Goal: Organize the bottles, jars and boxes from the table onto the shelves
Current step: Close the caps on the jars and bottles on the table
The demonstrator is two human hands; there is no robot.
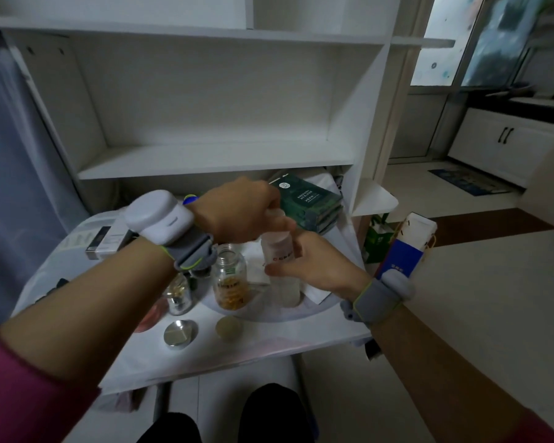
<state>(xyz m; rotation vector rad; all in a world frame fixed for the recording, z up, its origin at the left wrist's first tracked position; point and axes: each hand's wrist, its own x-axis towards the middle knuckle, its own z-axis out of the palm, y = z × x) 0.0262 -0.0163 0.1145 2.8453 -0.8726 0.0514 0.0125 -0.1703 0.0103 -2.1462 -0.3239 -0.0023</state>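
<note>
Left hand (237,212) fingers curled down, pinching the top of the white bottle (285,290); cap hidden under them; right hand (317,266) thumb and fingers wrapped round its middle; bottle upright near the table's (269,340) right edge, frosted, contents unreadable; just left of it an open clear jar (230,279), part full of yellow capsules; small glass jar (178,297) further left, contents blurred; gold lid (228,327) and silver lid (180,334) near front edge; green boxes (311,203) stacked at back right corner.
</note>
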